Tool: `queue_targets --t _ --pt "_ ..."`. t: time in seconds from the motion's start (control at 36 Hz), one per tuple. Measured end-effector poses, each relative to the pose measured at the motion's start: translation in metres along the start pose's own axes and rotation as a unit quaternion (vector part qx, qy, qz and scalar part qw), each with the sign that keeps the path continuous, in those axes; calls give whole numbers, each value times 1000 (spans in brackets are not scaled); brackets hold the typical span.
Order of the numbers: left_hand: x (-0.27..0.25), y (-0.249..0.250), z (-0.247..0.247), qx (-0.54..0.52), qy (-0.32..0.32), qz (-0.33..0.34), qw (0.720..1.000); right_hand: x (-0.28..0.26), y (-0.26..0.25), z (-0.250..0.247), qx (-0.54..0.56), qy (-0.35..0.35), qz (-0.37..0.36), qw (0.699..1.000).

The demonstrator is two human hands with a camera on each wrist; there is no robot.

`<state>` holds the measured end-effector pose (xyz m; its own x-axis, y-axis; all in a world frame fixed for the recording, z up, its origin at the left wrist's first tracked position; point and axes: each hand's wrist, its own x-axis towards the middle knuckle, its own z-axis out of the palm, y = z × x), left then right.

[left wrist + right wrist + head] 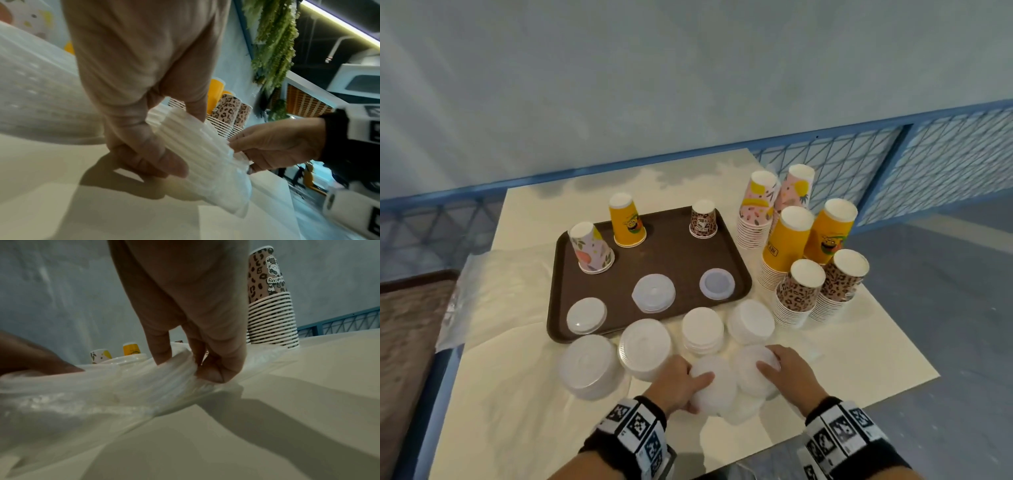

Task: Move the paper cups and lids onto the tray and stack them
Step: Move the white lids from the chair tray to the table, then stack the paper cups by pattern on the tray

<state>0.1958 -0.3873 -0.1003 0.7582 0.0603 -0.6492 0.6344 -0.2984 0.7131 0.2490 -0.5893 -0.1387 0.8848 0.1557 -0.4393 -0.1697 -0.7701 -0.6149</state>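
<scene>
A brown tray holds three upturned cups: floral, yellow and leopard. Three clear lids lie on its near half. My left hand grips a stack of white lids in front of the tray, thumb and fingers curled round the lid stack. My right hand pinches the neighbouring lid stack at its rim, where its fingers close on the lids and their plastic wrap.
Tall stacks of pink, yellow and leopard cups stand right of the tray. More lid stacks sit along the tray's near edge. A clear plastic bag lies at the left. Blue mesh railing borders the table.
</scene>
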Motion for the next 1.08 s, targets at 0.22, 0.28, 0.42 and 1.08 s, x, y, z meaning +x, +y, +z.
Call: queue_targets --t 0.22,0.28,0.42,1.08 --pt "13 2 -3 284 36 75 955 -1 -7 4 -40 43 45 997" --pt "13 5 -3 347 39 95 932 -2 -9 5 -33 61 48 996" --pt "18 5 -6 412 42 114 903 -7 -13 10 2 117 44 992" --pt "47 127 68 103 -25 207 973 43 27 -77 170 327 12 930"
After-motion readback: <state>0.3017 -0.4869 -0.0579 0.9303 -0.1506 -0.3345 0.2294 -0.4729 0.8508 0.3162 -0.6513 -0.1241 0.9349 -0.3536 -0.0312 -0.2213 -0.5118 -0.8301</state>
